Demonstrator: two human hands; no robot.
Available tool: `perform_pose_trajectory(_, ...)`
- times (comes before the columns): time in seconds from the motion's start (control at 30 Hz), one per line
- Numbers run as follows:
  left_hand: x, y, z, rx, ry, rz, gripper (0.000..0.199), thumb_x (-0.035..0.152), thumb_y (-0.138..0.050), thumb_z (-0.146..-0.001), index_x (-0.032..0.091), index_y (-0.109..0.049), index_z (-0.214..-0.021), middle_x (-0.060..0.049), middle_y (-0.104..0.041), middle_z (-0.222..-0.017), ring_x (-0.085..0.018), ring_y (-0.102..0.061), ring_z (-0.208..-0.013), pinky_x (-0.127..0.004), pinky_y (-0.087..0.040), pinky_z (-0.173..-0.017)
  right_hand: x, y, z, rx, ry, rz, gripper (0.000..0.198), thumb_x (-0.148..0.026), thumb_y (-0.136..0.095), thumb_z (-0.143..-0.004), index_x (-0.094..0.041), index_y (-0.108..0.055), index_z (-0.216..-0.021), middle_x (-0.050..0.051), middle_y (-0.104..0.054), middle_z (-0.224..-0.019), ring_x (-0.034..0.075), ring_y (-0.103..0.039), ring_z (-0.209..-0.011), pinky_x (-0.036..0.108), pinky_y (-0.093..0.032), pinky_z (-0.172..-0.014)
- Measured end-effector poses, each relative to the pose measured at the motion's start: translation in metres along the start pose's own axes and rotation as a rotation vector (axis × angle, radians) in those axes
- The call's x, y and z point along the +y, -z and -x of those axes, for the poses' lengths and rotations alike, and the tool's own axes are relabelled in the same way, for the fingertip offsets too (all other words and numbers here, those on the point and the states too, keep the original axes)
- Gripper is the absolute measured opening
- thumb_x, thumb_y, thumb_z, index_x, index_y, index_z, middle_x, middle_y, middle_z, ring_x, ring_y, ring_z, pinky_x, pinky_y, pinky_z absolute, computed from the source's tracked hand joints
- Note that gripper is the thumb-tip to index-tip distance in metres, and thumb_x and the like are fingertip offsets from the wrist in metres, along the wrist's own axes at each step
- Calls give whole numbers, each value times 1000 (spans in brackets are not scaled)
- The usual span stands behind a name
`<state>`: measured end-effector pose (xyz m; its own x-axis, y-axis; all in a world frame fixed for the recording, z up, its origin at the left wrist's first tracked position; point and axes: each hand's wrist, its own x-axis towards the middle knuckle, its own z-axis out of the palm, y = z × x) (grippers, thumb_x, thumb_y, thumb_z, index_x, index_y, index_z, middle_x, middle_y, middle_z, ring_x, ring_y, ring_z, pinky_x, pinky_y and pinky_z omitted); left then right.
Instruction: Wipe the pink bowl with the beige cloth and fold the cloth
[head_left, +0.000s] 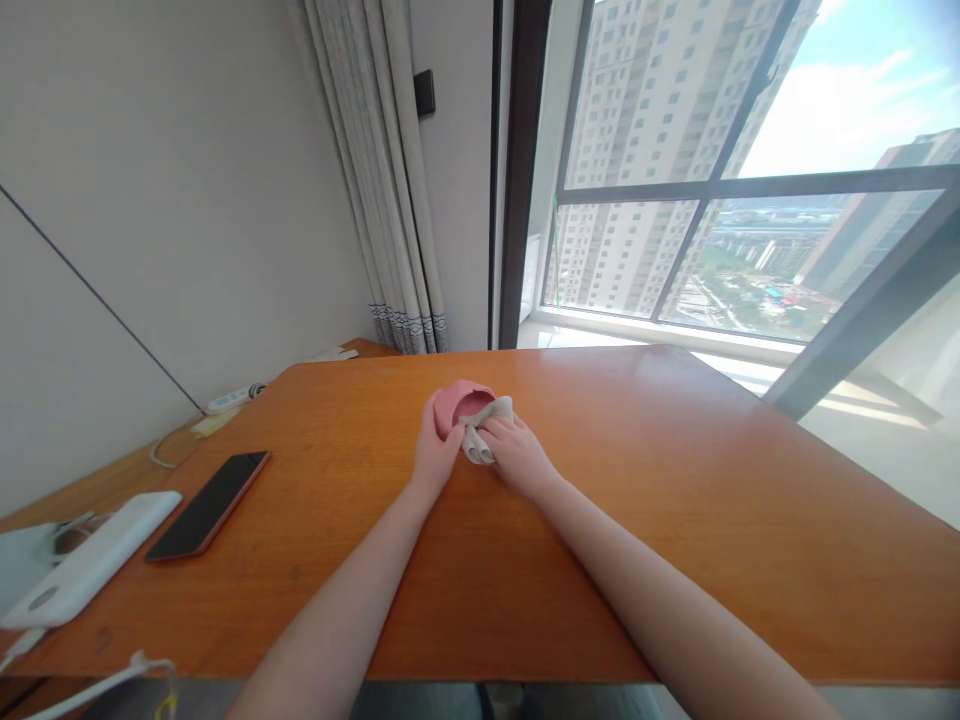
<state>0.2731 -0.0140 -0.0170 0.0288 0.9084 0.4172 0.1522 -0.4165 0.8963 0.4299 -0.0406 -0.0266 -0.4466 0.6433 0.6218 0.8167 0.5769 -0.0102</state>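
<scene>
My left hand (436,447) is closed on a pink rounded hollow object (451,400), with the thumb at its near side. The opening of this object faces me and to the right; its exact kind I cannot make out. A crumpled light grey cloth (478,446) is bunched in my right hand (517,450), whose fingers are curled around it. Part of the cloth touches the rim of the pink object. Both hands are close together over the middle of the wooden table (622,480).
On the left of the table lie a black-screened phone (210,505) and a white oblong device (94,555) with cables. A power strip (235,398) rests by the wall. Behind are a grey curtain (375,150) and a large window (637,250).
</scene>
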Motion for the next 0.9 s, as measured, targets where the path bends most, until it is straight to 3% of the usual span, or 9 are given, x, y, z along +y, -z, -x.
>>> perform_pose_trajectory(0.1,2,7,-3,-65,-53,-96,72,30,-68,-70,24,-41,-136,-8,-50,-136,-28,-44,-127,-41,-31,-109,5,3,1,20,15,30,20,-20,-45,-92,-20,-63,-87,4,-60,-81,17,-52,-85,35,-36,-93)
perform_pose_trajectory(0.23,1,-7,8,-31,-32,42,87,35,-69,-70,22,-24,-144,-12,-44,-141,-26,-45,-126,-38,-36,-105,5,2,7,79,-33,34,21,-19,-44,-92,-19,-64,-85,5,-59,-80,17,-51,-84,31,-38,-83)
perform_pose_trajectory(0.33,0,-16,12,4,-78,100,81,34,-66,-74,21,-23,-141,-12,-35,-145,-23,-39,-131,-35,-32,-108,-1,-1,10,89,-59,32,18,-19,-47,-89,-18,-64,-87,6,-59,-83,18,-50,-85,31,-38,-78)
perform_pose_trajectory(0.43,0,-9,6,15,-125,20,66,30,-60,-78,19,-30,-137,-13,-40,-141,-23,-40,-130,-37,-30,-110,-1,-1,7,54,-38,14,17,-18,-48,-89,-18,-64,-95,7,-61,-90,19,-51,-88,31,-39,-76)
perform_pose_trajectory(0.53,0,5,-4,-50,-178,-97,58,25,-57,-79,18,-37,-133,-12,-46,-136,-24,-43,-127,-40,-30,-110,3,4,2,16,74,13,18,-17,-47,-90,-19,-63,-99,7,-61,-95,18,-51,-91,33,-39,-84)
perform_pose_trajectory(0.63,-1,7,-5,-53,-150,-118,64,26,-58,-78,20,-34,-137,-11,-45,-138,-25,-44,-127,-41,-33,-108,7,9,0,4,121,44,18,-18,-45,-92,-19,-63,-93,5,-61,-86,19,-51,-88,36,-37,-90)
perform_pose_trajectory(0.77,3,-9,9,54,-42,30,80,33,-63,-77,20,-20,-143,-13,-43,-140,-24,-46,-126,-37,-39,-104,1,9,5,43,26,65,18,-18,-46,-91,-19,-64,-89,5,-59,-81,18,-49,-80,33,-40,-80)
perform_pose_trajectory(0.9,8,-11,11,98,-71,-16,71,28,-64,-75,19,-32,-138,-12,-39,-144,-24,-37,-134,-35,-31,-111,-8,8,6,55,-20,33,14,-16,-50,-88,-19,-64,-90,6,-59,-85,19,-49,-82,32,-39,-76)
